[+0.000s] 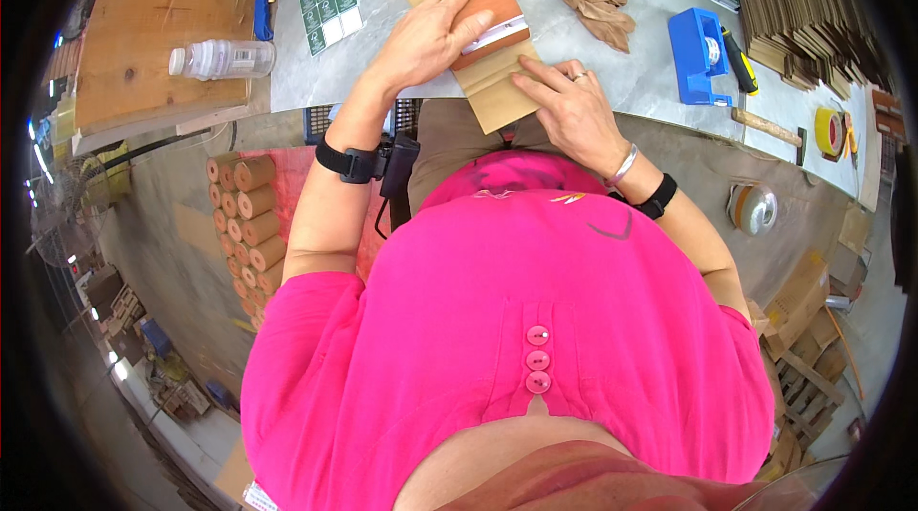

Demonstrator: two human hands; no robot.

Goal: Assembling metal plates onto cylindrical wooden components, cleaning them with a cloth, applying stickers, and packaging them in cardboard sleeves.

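A strip of brown cardboard lies across the table's near edge, with creases on its near flap. On it rests a reddish-brown block-like bundle with a white printed band. My left hand is closed over the bundle's left side, its thumb reaching toward the band. With its fingers on the right edge of the near flap, my right hand holds the cardboard; its thumb is hidden. Beyond the left hand, the far part of the cardboard stretches away on the table.
Left of my hands lie a green-and-white label sheet and a clear bottle. To the right are crumpled brown paper, a blue tape dispenser, a yellow-black cutter, a hammer, yellow tape and stacked cardboard.
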